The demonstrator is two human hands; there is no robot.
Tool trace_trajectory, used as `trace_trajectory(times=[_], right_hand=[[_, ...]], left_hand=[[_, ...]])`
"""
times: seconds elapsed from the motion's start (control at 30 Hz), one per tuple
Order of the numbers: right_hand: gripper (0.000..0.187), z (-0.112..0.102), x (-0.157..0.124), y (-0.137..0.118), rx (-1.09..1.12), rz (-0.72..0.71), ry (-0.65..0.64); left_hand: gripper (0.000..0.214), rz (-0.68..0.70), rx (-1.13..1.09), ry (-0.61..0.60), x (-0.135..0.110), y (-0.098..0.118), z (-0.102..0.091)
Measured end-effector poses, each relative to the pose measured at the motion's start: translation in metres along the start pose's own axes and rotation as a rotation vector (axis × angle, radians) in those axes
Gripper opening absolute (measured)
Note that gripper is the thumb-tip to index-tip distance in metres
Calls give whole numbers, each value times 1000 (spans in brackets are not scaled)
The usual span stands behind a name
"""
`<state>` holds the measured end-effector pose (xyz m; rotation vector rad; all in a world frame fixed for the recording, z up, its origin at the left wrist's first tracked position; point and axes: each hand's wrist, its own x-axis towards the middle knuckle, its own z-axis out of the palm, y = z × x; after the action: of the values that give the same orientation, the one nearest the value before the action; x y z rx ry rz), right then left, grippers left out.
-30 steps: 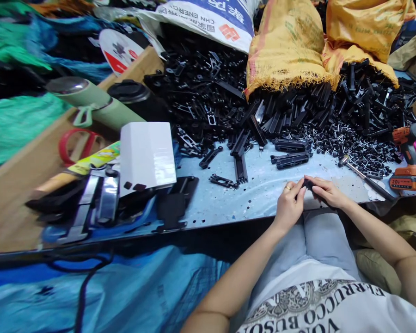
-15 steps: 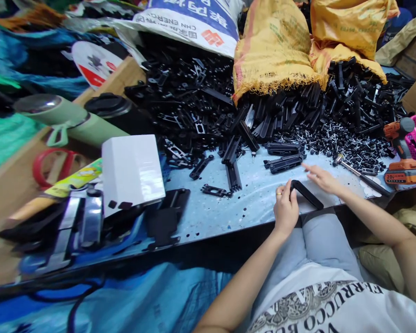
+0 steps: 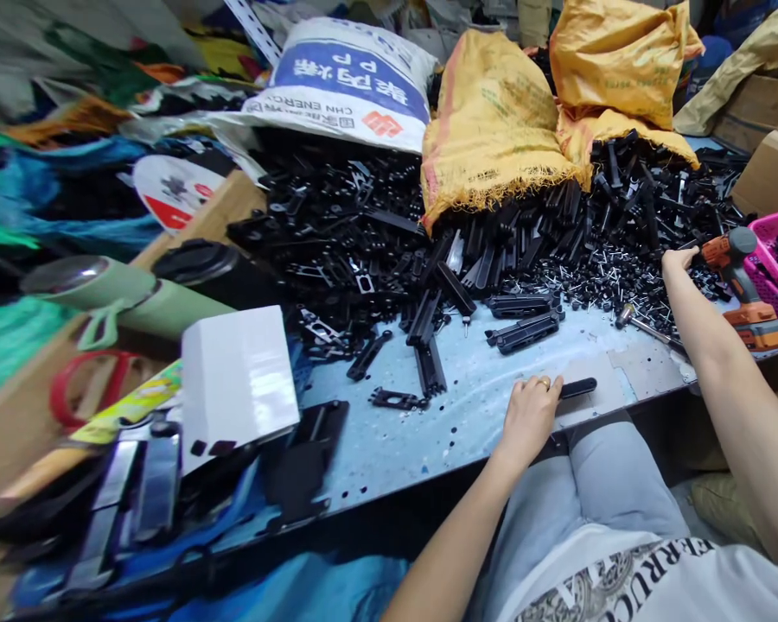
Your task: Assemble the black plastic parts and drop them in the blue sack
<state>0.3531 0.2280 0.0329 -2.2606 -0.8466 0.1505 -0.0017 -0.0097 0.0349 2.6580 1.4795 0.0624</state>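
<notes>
My left hand (image 3: 530, 411) rests at the table's front edge, its fingers closed over a long, narrow black plastic part (image 3: 578, 388) lying on the tabletop. One end of that part sticks out to the right of my fingers. Stretched out to the right, my right hand (image 3: 679, 259) is at the edge of the black parts heap, right by the front end of an orange and grey cordless drill (image 3: 741, 289). Its fingertips are small and partly hidden, so I cannot tell whether they touch the drill. Below that forearm lies a hammer (image 3: 648, 328).
Heaped black parts (image 3: 350, 216) and small screw-like pieces (image 3: 596, 276) cover the back of the blue table (image 3: 389, 449). Yellow sacks (image 3: 493, 130) stand behind. At right is a pink basket (image 3: 774, 259); at left, a white box (image 3: 239, 389) and a green bottle (image 3: 130, 289).
My right hand has moved away from the black part, up and right to beside the drill. The part, earlier tilted up in my left hand, now lies flatter under it. The view has shifted.
</notes>
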Motion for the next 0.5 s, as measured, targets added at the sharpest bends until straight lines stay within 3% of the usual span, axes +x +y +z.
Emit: trace_trajectory(times=[0.13, 0.23, 0.3, 0.43, 0.5], right_hand=[[46, -2, -16, -2, 128, -14, 46], [34, -25, -51, 5, 212, -284, 14], [32, -49, -87, 16, 161, -570, -164], [31, -95, -168, 44, -183, -1085, -752], [33, -105, -198, 57, -320, -1322, -891]], left_hand=[[33, -60, 34, -17, -10, -8, 4], [34, -96, -14, -24, -7, -9, 13], [37, -63, -110, -15, 0, -7, 19], [35, 26, -287, -28, 14, -6, 25], [35, 53, -331, -53, 19, -6, 24]])
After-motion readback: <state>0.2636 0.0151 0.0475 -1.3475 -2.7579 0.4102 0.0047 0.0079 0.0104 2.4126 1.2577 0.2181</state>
